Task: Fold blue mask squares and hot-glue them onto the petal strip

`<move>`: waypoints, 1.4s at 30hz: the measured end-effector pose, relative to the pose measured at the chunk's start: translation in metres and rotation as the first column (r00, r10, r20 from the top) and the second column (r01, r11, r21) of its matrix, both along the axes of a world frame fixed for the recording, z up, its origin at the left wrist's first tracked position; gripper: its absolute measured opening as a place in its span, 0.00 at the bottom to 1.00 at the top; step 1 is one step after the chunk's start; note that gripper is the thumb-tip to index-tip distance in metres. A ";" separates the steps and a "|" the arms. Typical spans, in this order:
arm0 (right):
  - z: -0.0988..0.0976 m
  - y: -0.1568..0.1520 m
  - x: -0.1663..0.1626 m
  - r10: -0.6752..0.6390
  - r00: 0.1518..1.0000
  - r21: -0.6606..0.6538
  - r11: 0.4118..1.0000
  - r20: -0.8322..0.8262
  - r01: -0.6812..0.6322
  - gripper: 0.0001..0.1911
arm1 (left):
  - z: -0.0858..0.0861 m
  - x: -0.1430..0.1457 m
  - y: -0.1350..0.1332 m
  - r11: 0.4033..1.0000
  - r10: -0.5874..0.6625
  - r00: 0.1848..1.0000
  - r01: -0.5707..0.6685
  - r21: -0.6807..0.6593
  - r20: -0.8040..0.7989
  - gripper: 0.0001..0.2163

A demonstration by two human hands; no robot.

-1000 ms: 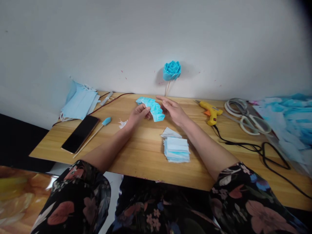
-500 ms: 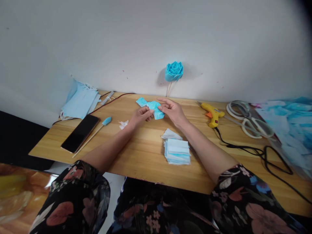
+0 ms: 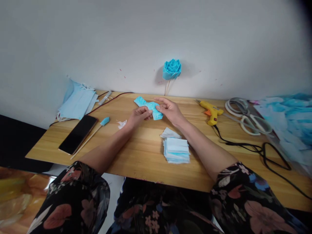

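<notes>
Between my hands is a piece of blue mask fabric (image 3: 156,114), bunched in the middle and flaring at both ends. My left hand (image 3: 140,116) pinches its lower middle between thumb and fingers. With thumb and forefinger, my right hand (image 3: 168,110) grips the right part, its other fingers stretched out above. Behind them a blue fabric rose (image 3: 172,69) on a thin stick leans near the wall. A stack of cut white and blue fabric squares (image 3: 176,150) lies in front of my right hand. A small white scrap (image 3: 122,124) is left of my left hand.
On the left are face masks (image 3: 77,102), a phone (image 3: 78,134) and a stick with a blue fabric tip (image 3: 105,121). A yellow glue gun (image 3: 211,112) with a black cord (image 3: 246,147), scissors (image 3: 255,125), tape rolls (image 3: 236,106) and a heap of blue fabric pieces (image 3: 292,120) occupy the right.
The view has shifted slightly. Both hands keep their hold on the blue fabric, whose middle looks a little more stretched out, with its right end shifted slightly.
</notes>
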State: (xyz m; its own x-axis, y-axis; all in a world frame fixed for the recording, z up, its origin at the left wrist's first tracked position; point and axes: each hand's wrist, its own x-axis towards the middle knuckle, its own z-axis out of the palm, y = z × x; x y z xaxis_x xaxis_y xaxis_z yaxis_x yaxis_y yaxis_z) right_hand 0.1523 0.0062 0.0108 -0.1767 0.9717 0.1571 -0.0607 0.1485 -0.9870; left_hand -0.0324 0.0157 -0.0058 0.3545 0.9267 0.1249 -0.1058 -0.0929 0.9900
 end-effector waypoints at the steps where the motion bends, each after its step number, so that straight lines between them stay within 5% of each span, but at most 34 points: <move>1: 0.001 0.000 0.000 0.007 1.000 -0.019 1.000 -0.015 -0.007 0.28 | 0.000 0.000 0.000 1.000 -0.008 1.000 0.008 0.003 0.008 0.23; 10: 0.001 0.002 0.008 -0.043 0.990 -0.199 0.980 -0.131 0.016 0.28 | 0.006 -0.002 -0.001 0.995 0.100 0.994 -0.100 -0.025 0.032 0.22; 16: 0.002 0.001 0.006 0.104 0.987 -0.170 0.978 -0.119 -0.123 0.35 | 0.003 -0.002 0.000 0.990 0.137 0.990 -0.136 -0.028 0.042 0.19; 26: 0.000 0.001 0.003 0.046 0.997 -0.075 0.996 -0.059 -0.051 0.32 | 0.004 0.000 -0.001 0.997 0.070 0.994 -0.073 -0.029 -0.082 0.19; 34: 0.002 0.000 0.005 -0.015 0.989 -0.175 0.985 -0.149 -0.011 0.28 | 0.001 0.000 0.001 0.991 0.126 0.991 -0.128 -0.047 -0.044 0.19; 42: 0.000 0.001 0.004 0.073 0.994 -0.104 0.991 -0.075 -0.081 0.32 | 0.001 0.001 -0.001 0.991 0.123 0.991 -0.125 -0.038 -0.046 0.18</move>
State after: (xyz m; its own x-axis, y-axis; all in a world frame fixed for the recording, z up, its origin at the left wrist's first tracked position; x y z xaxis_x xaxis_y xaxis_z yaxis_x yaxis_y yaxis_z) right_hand 0.1567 0.0072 0.0107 -0.2437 0.9674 0.0684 -0.1387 0.0350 -0.9897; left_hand -0.0313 0.0144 -0.0045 0.2406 0.9678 0.0737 -0.0531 -0.0627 0.9966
